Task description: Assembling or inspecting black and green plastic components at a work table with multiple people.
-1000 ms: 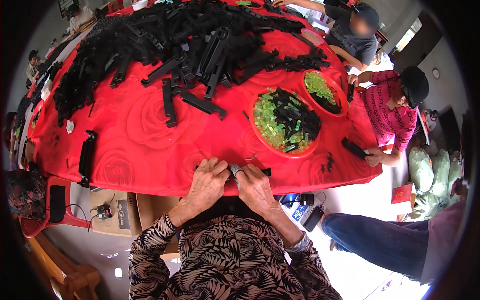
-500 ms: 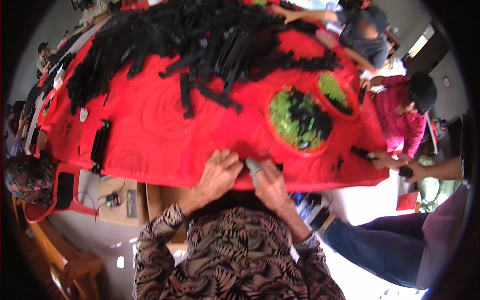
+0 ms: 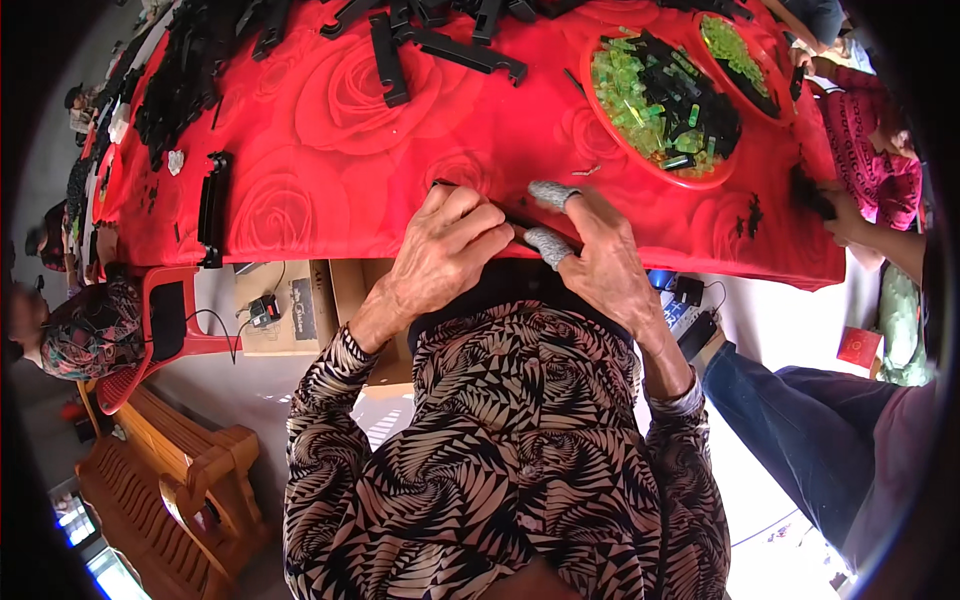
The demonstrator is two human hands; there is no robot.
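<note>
My left hand [image 3: 452,238] is closed round a slim black plastic strip [image 3: 518,216] at the near edge of the red-covered table. Part of the strip is hidden by the fingers. Beside its other end is my right hand [image 3: 600,255], with grey covers on the thumb and index finger. Those two fingers are spread apart; whether the thumb touches the strip is unclear. Further off lie long black plastic parts [image 3: 455,50], and one more [image 3: 213,208] rests near the table's left front edge.
An orange-red basin [image 3: 690,181] holds green and black small pieces; a second basin [image 3: 788,110] stands behind it. At right, a co-worker's hand [image 3: 850,215] grips something black. Below the table edge are a cardboard box [image 3: 285,325] and a red chair [image 3: 170,300].
The view has tilted downward, so the table sits higher in the picture. My right thumb and index finger have spread apart; my left hand keeps its grip.
</note>
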